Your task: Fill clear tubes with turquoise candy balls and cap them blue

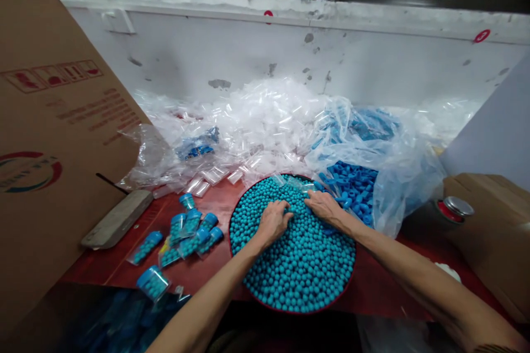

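A round, red-rimmed tub [230,231] is full of small turquoise beads [298,264]. My left hand [274,222] rests on the beads near the middle, its fingers curled together; what lies inside them is hidden. My right hand [325,207] is closed at the tub's far right side, its fingertips on a clear plastic container [304,184] that lies over the beads. Bead-filled clear containers with blue caps [192,222] lie in a loose group on the red table [215,270] to the left.
Clear empty containers [265,115] are heaped along the wall. Blue plastic caps [351,184] spill from a clear bag [408,182] at right. A large carton [62,110] and a grey block [118,219] stand left; a smaller carton [492,231] and a lidded can [455,208] are right.
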Demonstrator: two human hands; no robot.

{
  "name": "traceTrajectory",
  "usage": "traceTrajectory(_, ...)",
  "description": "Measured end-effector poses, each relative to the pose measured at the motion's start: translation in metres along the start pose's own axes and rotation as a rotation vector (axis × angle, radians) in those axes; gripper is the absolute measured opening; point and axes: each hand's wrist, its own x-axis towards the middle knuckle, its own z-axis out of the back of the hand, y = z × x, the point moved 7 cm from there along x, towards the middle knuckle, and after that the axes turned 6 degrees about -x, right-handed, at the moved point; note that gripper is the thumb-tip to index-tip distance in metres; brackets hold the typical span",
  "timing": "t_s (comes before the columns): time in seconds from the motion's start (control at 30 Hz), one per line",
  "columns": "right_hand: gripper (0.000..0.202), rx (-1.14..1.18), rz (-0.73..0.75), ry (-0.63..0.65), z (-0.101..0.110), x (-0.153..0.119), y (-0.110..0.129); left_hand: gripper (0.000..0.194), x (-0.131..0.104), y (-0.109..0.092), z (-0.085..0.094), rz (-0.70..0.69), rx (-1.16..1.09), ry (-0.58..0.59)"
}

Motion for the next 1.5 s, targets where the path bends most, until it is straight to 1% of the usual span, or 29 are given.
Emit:
traceTrajectory(0.1,0.026,-0.015,-0.004,-0.048,0.006,-0.003,0.008,0.017,-0.002,0.0,-0.005,-0.008,-0.052,0.021)
traceTrajectory(0.23,0.024,-0.013,-0.003,-0.149,0.016,-0.016,0.014,0.019,-0.007,0.006,0.003,0.003,-0.141,0.037)
traceTrajectory(0.3,0.026,0.076,-0.009,-0.147,0.017,-0.019,0.015,0.019,-0.009,0.01,0.007,0.009,-0.211,0.028)
traceTrajectory(0.37,0.025,0.179,-0.018,-0.108,0.013,-0.019,0.018,0.019,-0.01,0.015,0.008,0.028,-0.352,0.021)
traceTrajectory(0.43,0.022,0.256,-0.007,-0.094,0.008,-0.017,0.024,0.02,-0.01,0.019,0.006,0.055,-0.491,0.028)
traceTrajectory(0.5,0.023,0.361,0.003,-0.109,0.004,-0.016,0.029,0.021,-0.01,0.022,0.003,0.075,-0.556,0.051)
traceTrajectory(0.53,0.025,0.435,-0.007,-0.134,0.003,-0.015,0.03,0.021,-0.01,0.023,0.001,0.08,-0.569,0.063)
traceTrajectory(0.6,0.03,0.594,-0.054,-0.238,0.006,-0.017,0.026,0.022,-0.011,0.023,0.0,0.088,-0.605,0.077)
traceTrajectory(0.67,0.034,0.715,-0.077,-0.363,0.013,-0.021,0.023,0.021,-0.012,0.022,0.001,0.088,-0.633,0.076)
traceTrajectory(0.7,0.035,0.757,-0.068,-0.404,0.017,-0.023,0.023,0.021,-0.013,0.022,0.002,0.086,-0.641,0.069)
traceTrajectory(0.73,0.035,0.792,-0.051,-0.426,0.02,-0.025,0.025,0.02,-0.013,0.02,0.004,0.084,-0.65,0.062)
traceTrajectory(0.8,0.031,0.868,-0.028,-0.428,0.024,-0.028,0.028,0.019,-0.015,0.017,0.006,0.09,-0.686,0.07)
traceTrajectory(0.83,0.029,0.929,-0.037,-0.412,0.024,-0.028,0.028,0.019,-0.017,0.016,0.006,0.105,-0.714,0.085)
traceTrajectory(0.9,0.026,1.115,-0.091,-0.327,0.019,-0.028,0.026,0.02,-0.019,0.013,0.005,0.145,-0.772,0.126)
traceTrajectory(0.97,0.023,1.333,-0.16,-0.182,0.009,-0.026,0.025,0.019,-0.021,0.009,0.006,0.169,-0.808,0.151)
traceTrajectory(1.03,0.02,1.493,-0.194,-0.037,0.003,-0.025,0.027,0.018,-0.022,0.006,0.007,0.144,-0.827,0.158)
traceTrajectory(1.13,0.025,1.553,-0.148,0.103,0.004,-0.025,0.032,0.018,-0.024,0.003,0.007,0.082,-0.849,0.16)
traceTrajectory(1.23,0.029,1.577,-0.077,0.196,0.006,-0.027,0.035,0.021,-0.029,0.001,0.005,0.051,-0.862,0.174)
traceTrajectory(1.37,0.026,1.75,-0.025,0.288,0.004,-0.028,0.038,0.037,-0.033,-0.007,0.002,0.034,-0.895,0.209)
traceTrajectory(1.43,0.027,1.792,0.0,0.353,0.001,-0.029,0.041,0.045,-0.034,-0.01,0.002,0.044,-0.914,0.197)
traceTrajectory(1.5,0.028,1.801,0.028,0.405,-0.001,-0.03,0.043,0.048,-0.035,-0.012,0.004,0.049,-0.935,0.173)
